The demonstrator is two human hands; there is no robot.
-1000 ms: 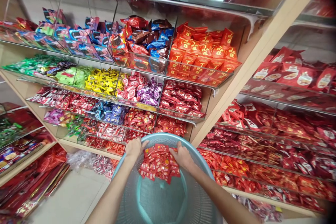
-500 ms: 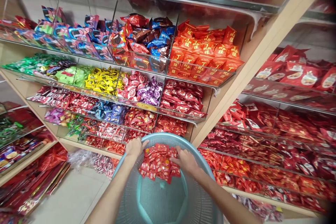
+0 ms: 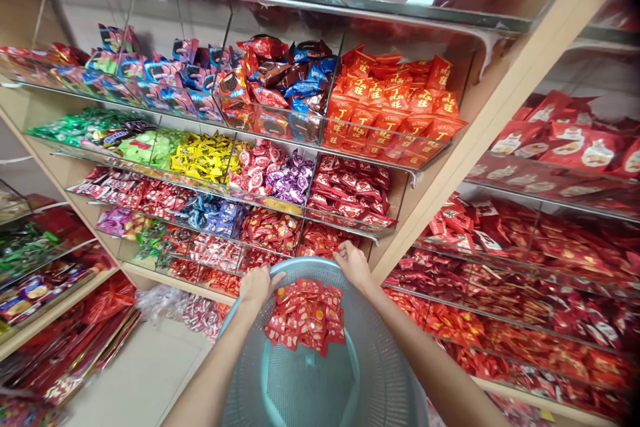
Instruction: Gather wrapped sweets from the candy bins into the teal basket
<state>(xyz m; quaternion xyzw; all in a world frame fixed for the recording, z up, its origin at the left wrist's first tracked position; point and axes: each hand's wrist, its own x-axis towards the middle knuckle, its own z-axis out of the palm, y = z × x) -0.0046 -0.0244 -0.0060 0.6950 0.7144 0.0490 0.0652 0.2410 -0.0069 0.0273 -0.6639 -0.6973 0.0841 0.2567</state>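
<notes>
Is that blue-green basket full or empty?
Neither: the basket is only partly filled. A pile of red packets lies toward its far side, while much of the mesh bottom shows bare.

The bottom edge crops the teal basket [image 3: 310,390], the left hand [image 3: 255,287] hiding some rim (print on the red packets [image 3: 306,317] inside is unreadably small).

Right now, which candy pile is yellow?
The yellow pile, between the light-green pile and the pink pile; no other pile looks mainly yellow.
</notes>
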